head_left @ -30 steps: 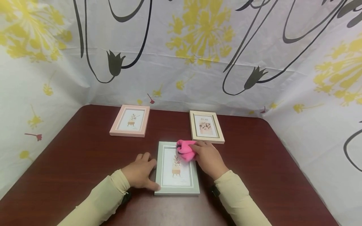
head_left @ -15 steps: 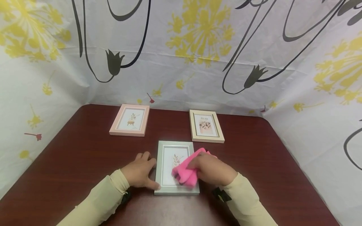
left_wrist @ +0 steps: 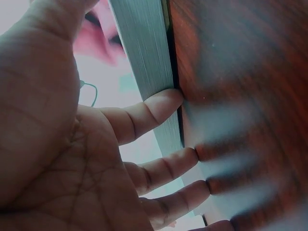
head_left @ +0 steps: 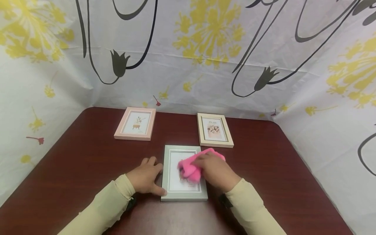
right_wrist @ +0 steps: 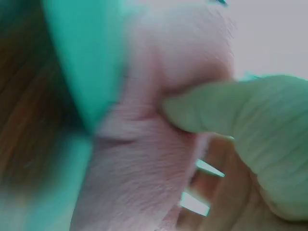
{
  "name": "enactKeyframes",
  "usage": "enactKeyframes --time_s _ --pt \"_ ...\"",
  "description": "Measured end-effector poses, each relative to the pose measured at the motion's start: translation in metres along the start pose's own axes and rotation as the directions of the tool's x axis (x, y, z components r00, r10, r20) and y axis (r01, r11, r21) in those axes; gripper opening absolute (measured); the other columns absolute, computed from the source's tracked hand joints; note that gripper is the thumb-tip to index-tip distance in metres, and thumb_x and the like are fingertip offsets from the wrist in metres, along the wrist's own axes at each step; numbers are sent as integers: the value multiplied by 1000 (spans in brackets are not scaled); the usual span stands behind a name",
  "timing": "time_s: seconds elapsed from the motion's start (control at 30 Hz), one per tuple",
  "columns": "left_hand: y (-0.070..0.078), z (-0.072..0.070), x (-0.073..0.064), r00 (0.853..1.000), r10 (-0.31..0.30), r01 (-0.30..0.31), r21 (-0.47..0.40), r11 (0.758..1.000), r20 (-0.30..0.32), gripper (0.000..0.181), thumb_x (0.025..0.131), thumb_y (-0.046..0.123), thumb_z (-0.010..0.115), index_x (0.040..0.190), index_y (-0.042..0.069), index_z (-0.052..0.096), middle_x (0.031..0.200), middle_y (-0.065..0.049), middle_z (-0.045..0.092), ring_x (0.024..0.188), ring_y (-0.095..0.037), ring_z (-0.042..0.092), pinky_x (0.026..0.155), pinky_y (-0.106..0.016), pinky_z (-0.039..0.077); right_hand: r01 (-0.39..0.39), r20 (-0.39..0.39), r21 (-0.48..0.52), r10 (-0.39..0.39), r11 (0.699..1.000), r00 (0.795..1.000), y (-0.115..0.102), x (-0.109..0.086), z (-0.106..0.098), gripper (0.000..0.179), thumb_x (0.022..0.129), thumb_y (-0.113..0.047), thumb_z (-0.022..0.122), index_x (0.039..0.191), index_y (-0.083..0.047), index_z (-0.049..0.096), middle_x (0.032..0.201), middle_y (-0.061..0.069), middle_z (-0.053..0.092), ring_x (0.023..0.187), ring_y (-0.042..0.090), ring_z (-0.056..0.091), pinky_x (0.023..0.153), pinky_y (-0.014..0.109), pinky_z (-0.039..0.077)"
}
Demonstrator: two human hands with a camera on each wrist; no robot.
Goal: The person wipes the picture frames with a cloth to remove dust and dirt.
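A pale green picture frame [head_left: 184,196] lies flat on the dark red-brown table. My left hand [head_left: 145,178] rests against its left side, thumb on the lower left corner. In the left wrist view the fingers [left_wrist: 166,103] are nearly straight, one fingertip touching the frame's edge [left_wrist: 144,43] and others reaching to the table. My right hand [head_left: 218,171] grips a bunched pink cloth [head_left: 191,169] on the glass, covering much of the picture. The right wrist view is blurred; there the thumb [right_wrist: 197,108] presses into the cloth [right_wrist: 139,159].
Behind the green frame, a pink picture frame [head_left: 118,134] lies at the back left and a cream picture frame [head_left: 216,143] at the back right. A white curtain [head_left: 164,39] with yellow and grey flower prints surrounds the table [head_left: 88,150] at the back and sides.
The right hand has moved the cloth from the upper right of the glass down toward its lower part, then slightly back up. The left hand has stayed in place.
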State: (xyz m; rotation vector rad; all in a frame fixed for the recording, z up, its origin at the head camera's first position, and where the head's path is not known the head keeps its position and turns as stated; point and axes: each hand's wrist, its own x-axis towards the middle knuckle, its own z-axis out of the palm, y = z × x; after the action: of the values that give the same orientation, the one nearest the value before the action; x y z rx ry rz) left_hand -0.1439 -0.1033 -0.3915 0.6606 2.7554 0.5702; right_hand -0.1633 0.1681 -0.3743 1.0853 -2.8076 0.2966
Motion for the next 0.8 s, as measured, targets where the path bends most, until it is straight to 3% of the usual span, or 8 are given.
enactKeyframes --time_s 0.17,0.27,0.43,0.53,0.7,0.8 --pt "0 -1 2 1000 -7 7 3 1000 15 69 64 50 89 110 6 63 113 -15 49 106 -35 45 84 -47 49 -172 -64 -68 168 983 984 18 9 12 35 87 -4 70 121 -16 72 119 3 69 115 24 61 99 39 46" --pt "-1 0 2 1000 -7 6 4 1000 16 69 64 50 89 110 6 63 112 -15 49 105 -35 45 83 -47 49 -195 -55 -54 192 979 980 22 10 13 37 88 -5 70 123 -15 70 122 5 67 117 25 59 102 41 44" --pt "-2 1 1 1000 6 -6 5 1000 0 67 63 50 89 107 6 62 111 -15 48 104 -35 45 83 -46 49 -91 -6 -24 91 996 996 17 7 6 32 86 2 63 110 -15 75 110 1 70 106 20 61 96 37 47" --pt "-3 2 0 1000 24 -24 1 1000 -13 66 63 49 90 104 6 62 110 -16 48 104 -36 45 83 -47 48 -1 73 41 -2 999 997 11 1 -5 26 81 6 61 91 -15 73 85 -6 66 79 13 58 82 32 46" --pt "-3 2 0 999 34 -34 -7 999 -21 64 63 48 90 102 6 61 109 -15 47 102 -36 45 81 -48 48 72 226 234 -126 970 966 1 -9 -24 31 77 7 66 73 -24 63 67 -20 55 64 3 43 70 26 42" --pt "-3 2 0 999 27 -27 -9 1000 -19 64 63 48 90 101 6 61 109 -15 48 103 -36 45 81 -48 48 92 255 265 -162 960 953 -3 -12 -29 32 77 7 67 70 -24 61 65 -19 51 63 3 42 68 24 42"
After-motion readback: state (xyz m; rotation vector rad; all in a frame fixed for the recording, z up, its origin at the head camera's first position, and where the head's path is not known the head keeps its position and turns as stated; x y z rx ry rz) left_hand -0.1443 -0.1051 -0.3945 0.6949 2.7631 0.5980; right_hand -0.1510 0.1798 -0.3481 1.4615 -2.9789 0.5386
